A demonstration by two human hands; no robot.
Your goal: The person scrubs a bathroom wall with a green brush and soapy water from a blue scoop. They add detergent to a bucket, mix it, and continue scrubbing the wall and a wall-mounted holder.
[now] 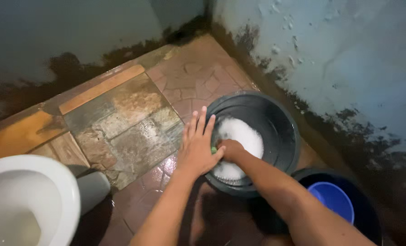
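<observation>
Left hand (pixel 197 146): lies flat with fingers spread and straight, palm down on the near-left rim of the black bucket (pixel 282 123); it grips nothing, only presses on the rim.
Right hand (pixel 230 149): curled into a fist inside the bucket, just right of the left hand and touching its thumb side; it seems closed around a small green thing (pixel 214 150), though only a sliver of green shows between the two hands, so what that thing is cannot be told.
Green thing: sits at the left edge of the foam, tucked under the right hand's knuckles and against the left hand's thumb, near the bucket's left wall.
Black bucket: round and dark, standing on the floor in the far right part of the scene, close to the blue-grey wall (pixel 348 59); both forearms reach to it from the near side.
Foam (pixel 241 136): white suds fill the bottom of the bucket, lying right of and beyond the right hand.
Second bucket (pixel 371 218): dark, near right, just beside the black bucket, with a blue scoop (pixel 332 198) inside it.
Toilet bowl (pixel 27 196): white, near left, well apart from the hands.
Floor (pixel 134 118): wet, brown stone-pattern tiles between toilet and bucket.
</observation>
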